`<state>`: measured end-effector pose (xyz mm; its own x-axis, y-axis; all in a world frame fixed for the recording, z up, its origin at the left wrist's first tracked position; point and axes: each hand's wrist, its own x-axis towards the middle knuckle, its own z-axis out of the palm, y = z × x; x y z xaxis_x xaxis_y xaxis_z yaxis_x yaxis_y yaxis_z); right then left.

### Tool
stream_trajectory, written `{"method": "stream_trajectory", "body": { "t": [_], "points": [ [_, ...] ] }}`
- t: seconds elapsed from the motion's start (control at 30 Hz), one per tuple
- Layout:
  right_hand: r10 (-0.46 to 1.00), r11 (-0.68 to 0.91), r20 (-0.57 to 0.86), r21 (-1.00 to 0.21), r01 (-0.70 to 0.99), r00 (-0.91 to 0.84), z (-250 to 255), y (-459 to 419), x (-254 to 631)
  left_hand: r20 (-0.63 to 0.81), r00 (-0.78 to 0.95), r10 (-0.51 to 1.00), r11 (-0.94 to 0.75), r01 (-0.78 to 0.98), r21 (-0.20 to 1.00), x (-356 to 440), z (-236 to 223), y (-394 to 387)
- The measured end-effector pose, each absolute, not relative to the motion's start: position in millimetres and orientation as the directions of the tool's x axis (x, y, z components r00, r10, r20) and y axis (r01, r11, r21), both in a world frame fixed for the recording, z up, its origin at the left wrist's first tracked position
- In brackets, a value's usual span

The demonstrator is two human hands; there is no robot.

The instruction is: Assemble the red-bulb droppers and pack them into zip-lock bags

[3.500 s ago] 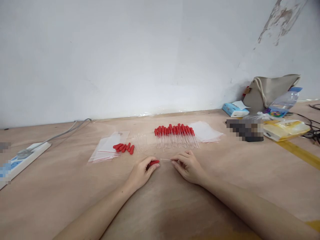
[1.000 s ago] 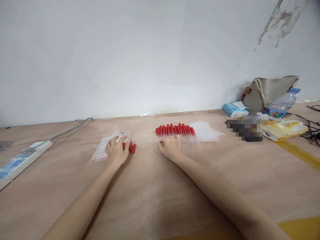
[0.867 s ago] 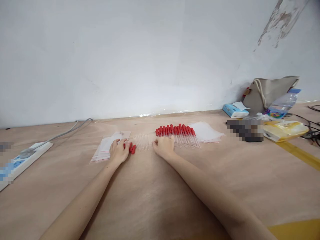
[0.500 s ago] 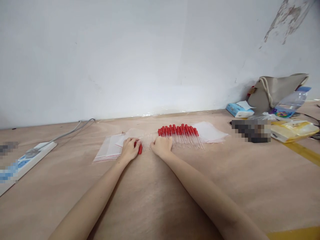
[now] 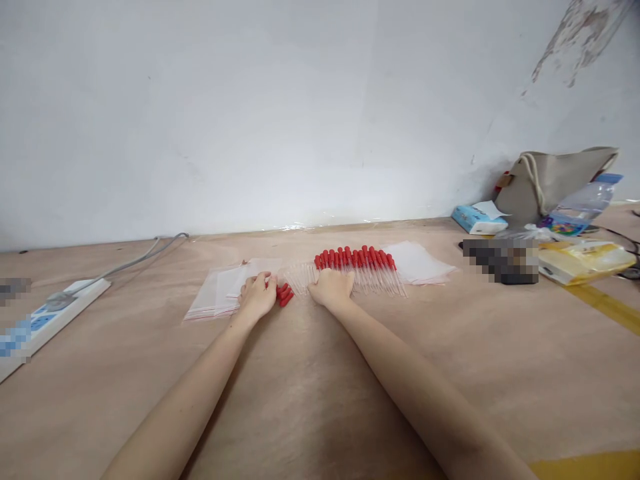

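Observation:
My left hand (image 5: pixel 259 295) rests palm down beside a small pile of red rubber bulbs (image 5: pixel 285 295), its fingers apart and some bulbs partly covered by it. Just right of the pile lie several thin clear dropper tubes (image 5: pixel 298 276) without bulbs, now leaning at a slant. Over their right end is my right hand (image 5: pixel 332 287), curled with its fingertips hidden; what it holds, if anything, cannot be seen. Behind and right of that hand lies a row of droppers (image 5: pixel 373 267), clear tubes with red bulbs fitted, bulbs toward the wall.
Clear zip bags (image 5: pixel 213 293) lie left of my left hand, and more white bags (image 5: pixel 417 262) lie right of the droppers. A power strip (image 5: pixel 55 320) sits far left. At right are a tissue pack (image 5: pixel 473 220), a grey bag (image 5: pixel 555 183) and a yellow packet (image 5: pixel 583 260).
The bulb and tube in my hands earlier are no longer seen there. My left hand went to the loose bulbs, which shifted right, nearer the tubes. My right hand moved left from the dropper row.

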<state>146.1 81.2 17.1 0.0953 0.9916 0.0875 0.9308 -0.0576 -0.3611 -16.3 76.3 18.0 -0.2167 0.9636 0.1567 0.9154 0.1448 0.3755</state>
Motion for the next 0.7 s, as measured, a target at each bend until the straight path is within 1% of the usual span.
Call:
{"method": "stream_trajectory", "body": {
  "t": [0.03,0.1,0.2,0.3,0.4,0.47,0.53,0.6,0.7],
  "points": [
    [0.992,-0.065,0.076,-0.36,0.931,0.098,18,81,145,0.161,-0.201,0.966,0.128,0.918,0.374,-18,21,75],
    [0.994,-0.07,0.051,-0.359,0.931,0.094,20,81,145,0.215,-0.103,0.971,0.022,0.937,0.348,-21,24,71],
    [0.997,-0.043,0.039,-0.361,0.931,0.061,26,79,148,0.301,0.081,0.95,-0.162,0.954,0.252,-24,26,66],
    [0.997,0.01,0.074,-0.369,0.929,0.019,33,71,157,0.307,0.146,0.941,-0.21,0.959,0.188,-23,27,64],
    [0.984,0.099,0.176,-0.389,0.916,-0.031,36,57,175,0.35,0.245,0.904,-0.304,0.945,0.121,-20,29,62],
    [0.966,0.171,0.247,-0.411,0.896,-0.072,33,47,192,0.351,0.294,0.889,-0.347,0.933,0.098,-17,30,60],
    [0.941,0.251,0.318,-0.43,0.867,-0.115,26,37,213,0.33,0.3,0.895,-0.348,0.932,0.097,-15,30,59],
    [0.894,0.369,0.409,-0.445,0.816,-0.181,16,29,234,0.322,0.289,0.902,-0.334,0.938,0.093,-13,30,58],
    [0.823,0.489,0.525,-0.458,0.742,-0.218,0,21,257,0.348,0.268,0.898,-0.318,0.944,0.093,-12,31,58]
  ]
}}
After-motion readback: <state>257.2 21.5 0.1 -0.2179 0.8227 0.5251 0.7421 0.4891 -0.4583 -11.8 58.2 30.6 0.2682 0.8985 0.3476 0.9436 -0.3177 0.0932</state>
